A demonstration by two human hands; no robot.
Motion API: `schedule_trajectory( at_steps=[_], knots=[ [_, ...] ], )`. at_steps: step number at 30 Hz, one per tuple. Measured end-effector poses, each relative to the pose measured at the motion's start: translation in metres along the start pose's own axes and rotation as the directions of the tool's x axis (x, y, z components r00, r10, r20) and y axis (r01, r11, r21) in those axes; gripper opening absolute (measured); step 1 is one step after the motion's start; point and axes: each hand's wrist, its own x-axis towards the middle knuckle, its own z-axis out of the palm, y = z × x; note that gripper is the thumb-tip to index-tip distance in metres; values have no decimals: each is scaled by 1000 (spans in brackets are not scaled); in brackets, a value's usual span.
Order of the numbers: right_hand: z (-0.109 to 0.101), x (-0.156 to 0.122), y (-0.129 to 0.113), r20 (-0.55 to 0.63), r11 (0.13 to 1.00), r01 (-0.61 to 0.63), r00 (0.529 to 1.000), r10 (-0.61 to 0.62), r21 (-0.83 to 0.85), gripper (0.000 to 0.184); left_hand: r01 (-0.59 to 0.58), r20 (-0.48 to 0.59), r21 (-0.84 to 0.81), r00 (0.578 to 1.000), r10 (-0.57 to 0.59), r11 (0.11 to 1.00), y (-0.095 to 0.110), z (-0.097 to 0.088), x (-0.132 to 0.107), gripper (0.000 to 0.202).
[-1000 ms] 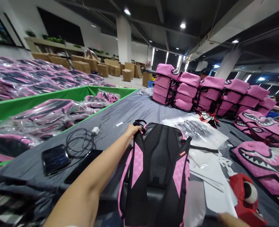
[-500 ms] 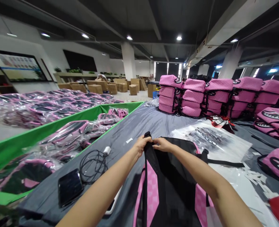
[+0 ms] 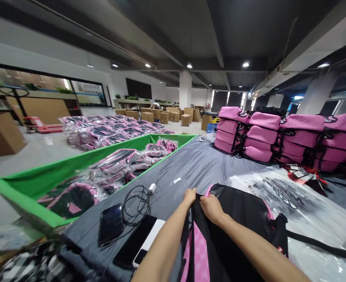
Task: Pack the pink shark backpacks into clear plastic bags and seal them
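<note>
A black and pink backpack [image 3: 243, 207] lies in front of me on the grey cloth, partly covered by my forearms. My left hand [image 3: 190, 197] pinches the black shoulder strap [image 3: 199, 209] at its upper end. Close beside it, my right hand [image 3: 211, 207] is closed on the same strap, thumb on top. A pink checked panel [image 3: 200, 250] shows below the hands. On the right, another black strap [image 3: 316, 242] stretches from a buckle over clear plastic bags [image 3: 296, 196].
Phones [image 3: 110, 224], a coiled black cable [image 3: 136, 203] and a white charger [image 3: 152, 188] lie left of the backpack. A green-walled bin [image 3: 58, 168] holds bagged backpacks. Stacked pink backpacks [image 3: 262, 135] stand at the back right, with red tags [image 3: 300, 174] before them.
The view has turned left, so surroundings sit further right. My hands have moved nearer along the strap; the buckle end that stood up by my left hand no longer shows.
</note>
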Motion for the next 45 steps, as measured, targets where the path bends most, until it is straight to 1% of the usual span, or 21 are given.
schedule_trajectory(
  at_steps=[4, 7, 9, 11, 15, 19, 21, 23, 25, 26, 27, 28, 30, 31, 32, 33, 35, 37, 38, 41, 45],
  knots=[
    [-4, -11, 10, 2, 987, 118, 993, -119, 112, 34, 1, 15, -259, 1000, 3, 966, -15, -9, -9, 34],
    [-13, -2, 20, -22, 964, 104, 995, -101, 247, 39, -45, 43, -437, 997, 71, 898, -12, -15, -21, 49],
    [-24, 14, 21, -47, 914, 45, 998, -29, 403, 28, -90, 71, -542, 986, 152, 836, 2, -22, -28, 62],
    [-38, 33, 16, -50, 842, 9, 999, 22, 539, 34, -146, 93, -624, 962, 258, 768, 22, -33, -32, 68],
    [-72, 50, 12, -51, 820, -63, 992, 112, 569, 19, -289, 43, -705, 894, 445, 648, 64, -58, -41, 66],
    [-88, 0, 18, 34, 821, -200, 976, 216, 534, 12, -363, 7, -694, 860, 510, 622, 87, -62, -48, 60],
    [-83, -52, 13, 218, 795, -300, 952, 214, 527, 18, -354, 36, -674, 861, 507, 648, 93, -49, -49, 63],
    [-76, -111, -2, 527, 741, -451, 835, 154, 498, 26, -340, 67, -645, 867, 494, 684, 94, -26, -48, 66],
    [-75, -165, -21, 796, 712, -556, 605, -8, 430, 30, -339, 89, -593, 874, 478, 730, 91, 3, -49, 62],
    [-78, -187, -28, 859, 703, -577, 503, -96, 416, 26, -346, 94, -555, 877, 470, 757, 87, 18, -50, 59],
    [-84, -205, -32, 878, 692, -583, 452, -158, 425, 18, -357, 95, -509, 881, 463, 783, 83, 32, -52, 56],
    [-93, -218, -31, 869, 676, -585, 462, -176, 448, 18, -372, 89, -458, 884, 459, 807, 78, 45, -55, 54],
    [-114, -232, -12, 750, 673, -555, 662, 1, 489, 31, -410, 65, -349, 886, 458, 842, 70, 63, -58, 48],
    [-125, -232, 6, 600, 716, -522, 780, 179, 464, 29, -429, 46, -300, 886, 462, 852, 68, 68, -60, 40],
    [-135, -228, 27, 393, 769, -505, 848, 356, 392, 24, -444, 22, -261, 885, 465, 857, 67, 72, -62, 28],
    [-142, -222, 52, 158, 801, -521, 853, 497, 293, 23, -472, -9, -219, 876, 482, 854, 68, 73, -64, 18],
    [-151, -203, 100, -128, 735, -658, 725, 677, 164, 27, -595, -44, -101, 803, 594, 797, 73, 75, -70, 31],
    [-152, -180, 136, -202, 634, -759, 604, 771, 150, 30, -770, 51, 1, 638, 769, 639, 82, 82, -81, 41],
    [-150, -170, 147, -212, 613, -774, 580, 786, 158, 29, -840, 136, 14, 539, 831, 542, 87, 88, -87, 41],
    [-148, -147, 151, -306, 659, -733, 597, 742, 170, 21, -919, 350, -104, 325, 879, 381, 98, 117, -106, 35],
    [-150, -152, 117, -495, 831, -532, 685, 534, 160, 24, -899, 441, -293, 173, 881, 324, 105, 151, -121, 24]
  ],
)
